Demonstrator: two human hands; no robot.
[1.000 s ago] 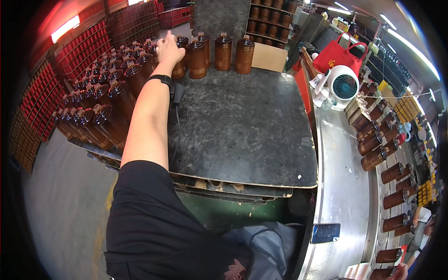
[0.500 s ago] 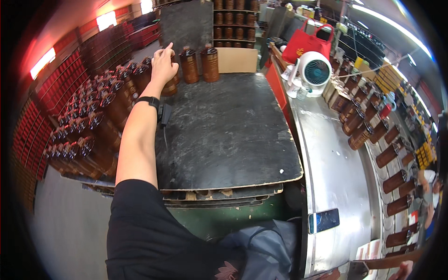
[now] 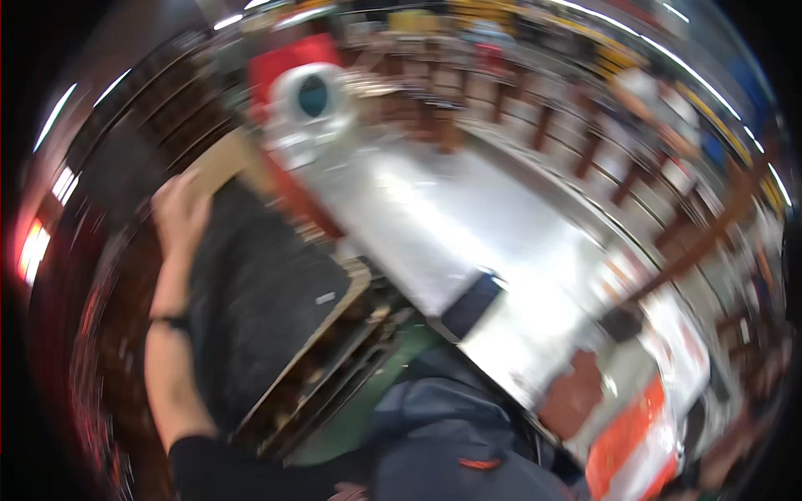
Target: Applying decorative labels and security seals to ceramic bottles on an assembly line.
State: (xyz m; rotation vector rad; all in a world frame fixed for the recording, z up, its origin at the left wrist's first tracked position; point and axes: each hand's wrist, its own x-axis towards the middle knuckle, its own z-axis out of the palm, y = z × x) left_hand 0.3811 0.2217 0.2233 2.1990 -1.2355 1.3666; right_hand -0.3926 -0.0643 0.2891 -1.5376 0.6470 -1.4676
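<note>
My left hand is stretched out at the far left, beside the far end of a black-topped board. A dark band circles the wrist. Motion smears the fingers, so whether they hold anything cannot be made out. Close to the hand is the tan panel at the board's far edge. Brown bottles left of the arm are blurred into dark streaks. I cannot make out my right hand in this picture.
A steel worktop runs along the board's right side, carrying a dark phone. A white fan stands at its far end before a red bag. Brown bottles line the conveyor beyond. An orange-and-white package lies lower right.
The view has swung to the right, blurring the scene. My left hand, earlier near the bottles with a finger extended, now appears beside the tan panel. The worktop moved toward the picture's middle.
</note>
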